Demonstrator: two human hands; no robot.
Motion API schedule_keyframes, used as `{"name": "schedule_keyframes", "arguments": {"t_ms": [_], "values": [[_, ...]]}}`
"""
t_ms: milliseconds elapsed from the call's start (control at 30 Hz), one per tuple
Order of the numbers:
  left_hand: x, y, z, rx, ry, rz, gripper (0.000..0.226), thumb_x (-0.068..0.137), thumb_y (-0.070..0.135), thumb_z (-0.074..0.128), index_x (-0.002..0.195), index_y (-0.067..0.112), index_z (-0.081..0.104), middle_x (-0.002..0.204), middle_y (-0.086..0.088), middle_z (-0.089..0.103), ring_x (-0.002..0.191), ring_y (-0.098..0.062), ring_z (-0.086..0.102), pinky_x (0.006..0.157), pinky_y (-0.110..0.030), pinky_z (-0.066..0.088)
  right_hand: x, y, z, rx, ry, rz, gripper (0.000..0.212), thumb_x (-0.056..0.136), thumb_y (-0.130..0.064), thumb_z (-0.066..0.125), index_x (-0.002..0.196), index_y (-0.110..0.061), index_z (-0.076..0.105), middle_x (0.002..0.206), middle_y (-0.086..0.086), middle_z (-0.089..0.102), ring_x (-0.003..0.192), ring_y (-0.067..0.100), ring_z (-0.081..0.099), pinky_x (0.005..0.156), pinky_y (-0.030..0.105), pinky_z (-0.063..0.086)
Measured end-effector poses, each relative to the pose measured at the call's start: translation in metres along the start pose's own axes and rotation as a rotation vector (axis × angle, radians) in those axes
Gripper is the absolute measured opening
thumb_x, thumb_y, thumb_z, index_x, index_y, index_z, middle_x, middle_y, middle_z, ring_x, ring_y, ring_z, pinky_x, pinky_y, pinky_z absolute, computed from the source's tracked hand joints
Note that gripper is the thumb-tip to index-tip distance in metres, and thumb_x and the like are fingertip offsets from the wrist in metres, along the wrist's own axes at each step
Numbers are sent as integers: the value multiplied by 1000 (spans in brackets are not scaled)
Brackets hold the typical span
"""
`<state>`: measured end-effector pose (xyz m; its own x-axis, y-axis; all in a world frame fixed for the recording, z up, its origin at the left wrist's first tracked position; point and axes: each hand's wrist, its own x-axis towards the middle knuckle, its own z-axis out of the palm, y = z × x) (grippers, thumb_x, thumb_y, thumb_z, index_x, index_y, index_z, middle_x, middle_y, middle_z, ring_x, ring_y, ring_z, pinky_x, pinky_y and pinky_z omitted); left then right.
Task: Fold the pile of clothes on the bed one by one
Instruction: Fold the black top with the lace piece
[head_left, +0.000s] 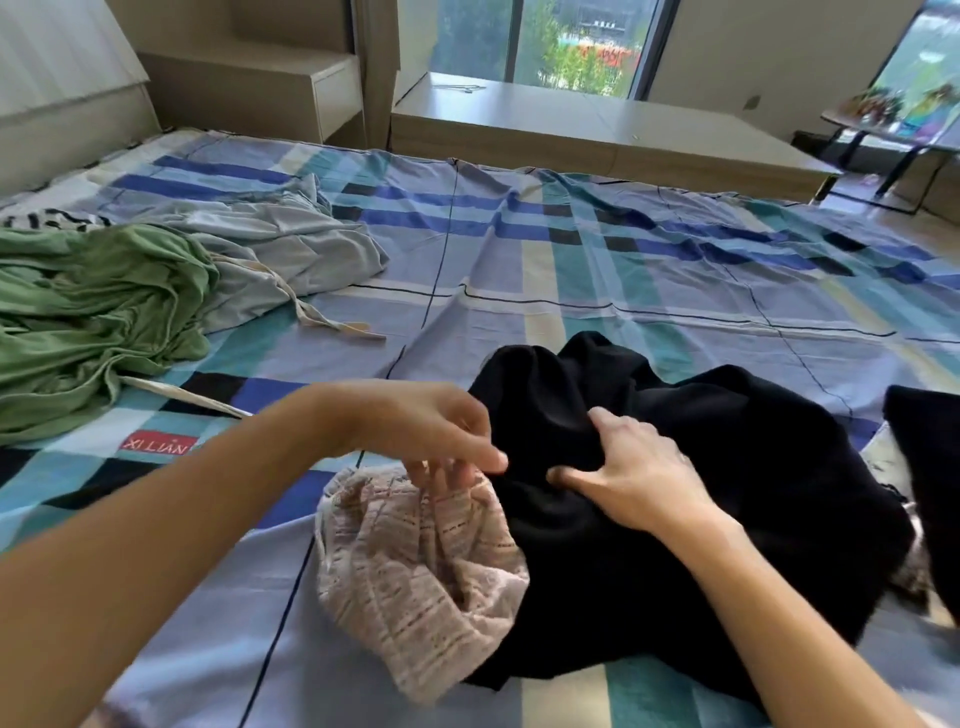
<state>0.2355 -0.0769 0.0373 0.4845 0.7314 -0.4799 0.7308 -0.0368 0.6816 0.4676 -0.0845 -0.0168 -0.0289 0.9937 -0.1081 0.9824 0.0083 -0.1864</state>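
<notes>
A black garment (675, 493) is lying crumpled on the bed (571, 270), close to the person and a bit to the right. The right hand (628, 467) is resting on top of it with the thumb and fingers spread, pressing into the dark cloth. It is hard to tell if this hand is pinching a fold or only pushing down.

Just beside the black garment, on its left and touching it, a pale pink knit top (415, 571) is sitting in a soft heap. The left hand (431, 431) is reaching down over it. Its fingertips (441, 475) are curling into the top edge of the pink knit and grasping it.

Another dark piece of cloth (930, 467) is showing at the right edge.

Far over on the left, well apart from the hands, a green garment (93, 322) is lying bunched up. A light grey garment (280, 249) is lying next to it, with a pale strap trailing across the checked blue sheet. A bit of striped cloth (52, 218) is peeking out behind the green one.

A low wooden bench (597, 130) is standing past the bed, under the window (545, 47).
</notes>
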Motion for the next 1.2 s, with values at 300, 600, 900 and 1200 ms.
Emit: {"name": "schedule_keyframes", "arguments": {"t_ms": [300, 600, 900, 1200], "values": [[68, -36, 46, -1103, 271, -196, 44, 97, 52, 56, 112, 15, 72, 96, -5, 78, 84, -18, 74, 76, -29, 59, -32, 48, -63, 616, -483, -66, 14, 70, -23, 74, 73, -12, 66, 69, -3, 62, 66, 16, 57, 68, 36, 42], [49, 24, 85, -562, 221, 247, 49, 75, 15, 86, 116, 25, 63, 105, 1, 75, 96, -10, 71, 90, -25, 56, -32, 51, -81, 495, 277, -10, 9, 87, -33, 70, 92, -28, 65, 83, -8, 69, 82, 14, 66, 71, 30, 46], [37, 23, 73, -467, 292, 295, 43, 60, 52, 72, 97, 31, 67, 92, -2, 74, 86, -18, 68, 89, -41, 54, -26, 15, -36, 810, 26, -147, 19, 81, -20, 81, 78, -13, 63, 68, -6, 64, 72, 12, 61, 76, 42, 53], [-1, 67, 18, -326, 473, 336, 36, 66, 51, 72, 96, 30, 69, 85, 9, 75, 82, -6, 69, 82, -42, 57, -10, -53, -123, 1397, 131, -64, 14, 95, -12, 63, 100, -2, 71, 89, 15, 73, 85, 28, 69, 78, 36, 58]]}}
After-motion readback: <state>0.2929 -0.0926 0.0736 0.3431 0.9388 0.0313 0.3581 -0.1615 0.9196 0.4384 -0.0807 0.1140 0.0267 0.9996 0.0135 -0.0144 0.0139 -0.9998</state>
